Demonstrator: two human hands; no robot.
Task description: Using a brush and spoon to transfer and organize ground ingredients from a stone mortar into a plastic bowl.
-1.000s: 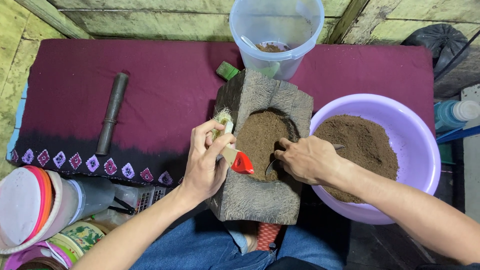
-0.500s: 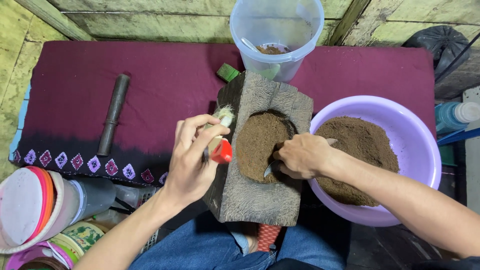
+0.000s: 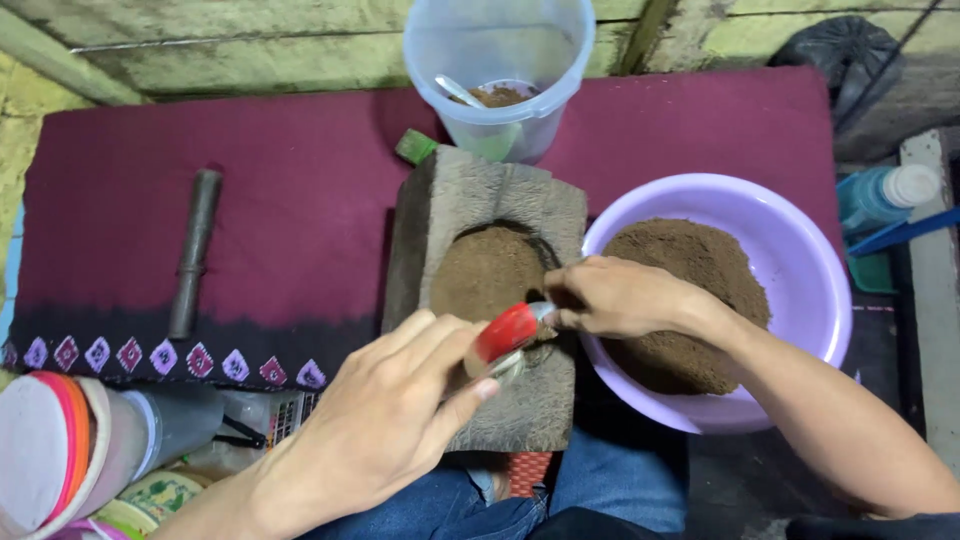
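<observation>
The left hand has dropped lower and nearer the camera since the earlier frames, and the red-handled tool it carries now lies across the front edge of the hollow instead of standing at the block's left side — the right hand has barely shifted. The work in hand looks like packing brown powder into the hollow of the wooden block that sits on the maroon cloth, between the knees and the clear tub. The left hand grips the tool's handle between thumb and fingers, palm turned down, wrist bent inward. The right hand rests at the hollow's right rim, fingers curled and pinching the tool's metal end, forearm crossing the purple basin, which is heaped with the same powder. The next move, as I judge it, calls for a steady scrape or press across the fill — kept level, both hands guiding the blade so nothing spills over the rim. A dark rod lies well apart on the cloth, untouched
</observation>
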